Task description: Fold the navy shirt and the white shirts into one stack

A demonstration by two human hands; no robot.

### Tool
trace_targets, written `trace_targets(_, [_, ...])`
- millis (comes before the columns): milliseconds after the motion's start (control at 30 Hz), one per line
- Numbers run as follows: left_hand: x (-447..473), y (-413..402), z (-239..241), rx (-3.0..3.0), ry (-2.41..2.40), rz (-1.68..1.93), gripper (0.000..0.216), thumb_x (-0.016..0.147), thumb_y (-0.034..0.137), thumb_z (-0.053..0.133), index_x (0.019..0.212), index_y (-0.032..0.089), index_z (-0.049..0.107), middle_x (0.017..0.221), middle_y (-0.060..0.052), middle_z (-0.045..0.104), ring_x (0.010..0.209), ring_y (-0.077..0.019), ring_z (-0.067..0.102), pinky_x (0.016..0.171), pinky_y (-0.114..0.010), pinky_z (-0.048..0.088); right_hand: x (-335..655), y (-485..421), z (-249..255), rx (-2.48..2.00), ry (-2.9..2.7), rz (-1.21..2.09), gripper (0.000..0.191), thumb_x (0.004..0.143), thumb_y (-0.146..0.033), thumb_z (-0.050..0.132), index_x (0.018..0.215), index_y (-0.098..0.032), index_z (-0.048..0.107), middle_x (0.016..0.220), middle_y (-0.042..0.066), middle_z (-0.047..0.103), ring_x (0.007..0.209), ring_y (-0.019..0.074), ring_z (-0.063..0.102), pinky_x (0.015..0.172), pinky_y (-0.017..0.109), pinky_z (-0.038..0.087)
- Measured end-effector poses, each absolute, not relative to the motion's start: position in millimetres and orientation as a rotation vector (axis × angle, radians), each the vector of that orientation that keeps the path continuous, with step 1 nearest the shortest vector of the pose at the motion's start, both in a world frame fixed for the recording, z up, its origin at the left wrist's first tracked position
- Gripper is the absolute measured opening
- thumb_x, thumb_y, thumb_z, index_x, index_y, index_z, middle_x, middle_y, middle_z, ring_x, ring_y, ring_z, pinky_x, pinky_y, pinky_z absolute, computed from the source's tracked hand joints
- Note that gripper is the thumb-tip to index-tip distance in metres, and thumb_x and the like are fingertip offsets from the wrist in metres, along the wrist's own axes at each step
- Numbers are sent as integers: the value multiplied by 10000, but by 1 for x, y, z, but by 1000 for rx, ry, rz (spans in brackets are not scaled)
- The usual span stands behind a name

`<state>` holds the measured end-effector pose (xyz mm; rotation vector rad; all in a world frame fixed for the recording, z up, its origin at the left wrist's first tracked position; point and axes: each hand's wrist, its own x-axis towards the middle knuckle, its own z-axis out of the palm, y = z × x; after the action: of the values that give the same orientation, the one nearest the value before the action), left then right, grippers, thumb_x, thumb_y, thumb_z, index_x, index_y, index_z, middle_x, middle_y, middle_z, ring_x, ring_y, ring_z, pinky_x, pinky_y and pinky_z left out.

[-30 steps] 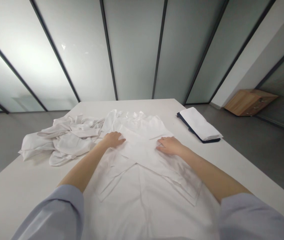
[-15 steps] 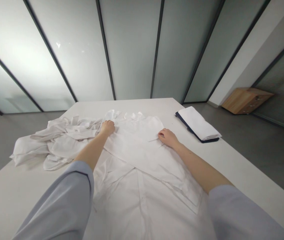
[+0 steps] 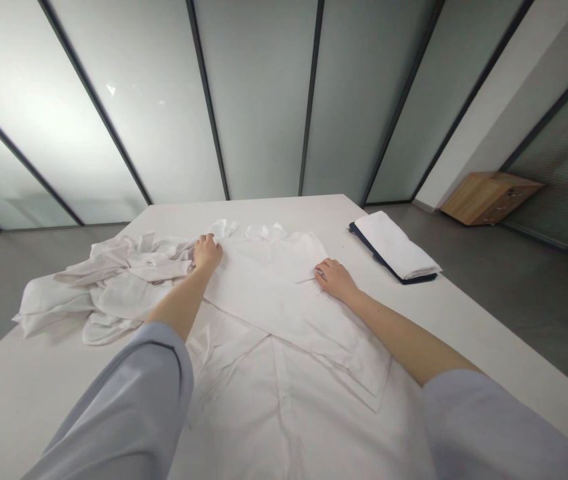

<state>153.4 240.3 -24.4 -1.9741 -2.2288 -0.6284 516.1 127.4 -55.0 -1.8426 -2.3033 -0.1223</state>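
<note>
1. Frosted-glass wall [image 3: 259, 100], dark-framed; upper edge cut off.
2. White table [image 3: 469, 327]; near end outside the view.
3. White shirt [image 3: 269, 300], spread on the table between and below the hands; lower end cut off, layers hard to separate, white on white.
4. Heap of white cloth [image 3: 119, 293], left of the shirt; individual pieces indistinguishable.
5. Wooden cabinet [image 3: 491, 198], on the floor at right.
6. Folded white cloth [image 3: 397, 245], mostly covering a dark cloth [image 3: 377, 257].
7. Left hand [image 3: 208, 253] and right hand [image 3: 335, 279], fingers bent at opposite shirt edges; whether either pinches fabric cannot be told.
</note>
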Motion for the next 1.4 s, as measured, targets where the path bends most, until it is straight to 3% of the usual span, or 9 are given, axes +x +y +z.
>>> trace_targets(133, [178, 216, -34, -2214, -1996, -341, 445, 901, 430, 392, 1237, 190, 560, 1308, -130, 553, 1234, -298, 466, 1011, -427, 373, 510, 139, -42, -1950, -2286, -92, 301, 920, -297, 437, 1074, -170, 662, 1117, 114, 645, 1044, 239, 566, 899, 327, 418])
trace_targets(267, [188, 206, -51, -2216, -2088, -109, 677, 892, 593, 336, 1361, 122, 460, 1427, -208, 437, 1325, -353, 377, 1045, -465, 319, 505, 158, -41, -1962, -2238, -151, 476, 944, -395, 401, 1350, -167, 503, 1425, 133, 472, 1288, 279, 427, 1032, 381, 342])
trace_targets(367, [182, 211, -59, -2249, -2094, -52, 695, 920, 582, 267, 1434, 129, 382, 1511, -205, 329, 1397, -350, 280, 1094, -471, 250, 505, 168, -51, -2033, -2287, -17, 591, 956, -491, 341, 1461, -186, 363, 1555, 122, 281, 1413, 290, 257, 1109, 422, 247])
trace_targets(633, [177, 205, -59, -2280, -2005, -117, 626, 940, 502, 287, 1429, 127, 396, 1508, -176, 357, 1399, -308, 305, 1111, -435, 258, 507, 165, -62, -2144, -2284, 149, 664, 951, -557, 241, 1499, -186, 288, 1585, 119, 195, 1451, 270, 158, 1142, 425, 174])
trace_targets(900, [182, 171, -61, -2559, -1821, -9, 609, 962, 483, 265, 1485, 173, 306, 1567, -129, 246, 1440, -278, 218, 1135, -440, 223, 513, 132, -64, -2140, -2357, 44, 668, 954, -543, 230, 1493, -154, 292, 1569, 158, 227, 1438, 293, 197, 1119, 453, 198])
trace_targets(1000, [185, 156, -61, -2568, -1804, 61, 614, 969, 473, 245, 1490, 151, 288, 1568, -156, 226, 1441, -292, 211, 1132, -466, 222, 513, 119, -51, -2144, -2436, -27, 627, 939, -523, 305, 1415, -133, 428, 1489, 200, 376, 1372, 319, 337, 1098, 484, 215])
trace_targets(1100, [187, 149, -53, -2602, -1787, 167, 618, 949, 494, 300, 1468, 160, 325, 1551, -169, 266, 1413, -308, 284, 1095, -480, 293, 511, 118, -31, -2190, -2530, -1, 516, 888, -509, 438, 1219, -154, 613, 1259, 196, 607, 1188, 326, 537, 1047, 501, 280])
trace_targets(1200, [189, 159, -37, -2723, -1768, 340, 637, 877, 539, 445, 1403, 182, 426, 1507, -158, 367, 1355, -312, 393, 1066, -450, 349, 508, 134, -13, -2200, -2493, 54, 412, 871, -437, 493, 1158, -187, 651, 1159, 152, 670, 1092, 305, 603, 940, 432, 397])
trace_targets(1400, [214, 207, -22, -2700, -1806, -182, 572, 918, 368, 390, 1436, 126, 364, 1528, -128, 341, 1389, -212, 347, 1121, -300, 270, 492, 191, -15, -1918, -2311, 108, 380, 916, -203, 410, 1231, -182, 622, 1281, 91, 618, 1167, 191, 557, 961, 266, 391])
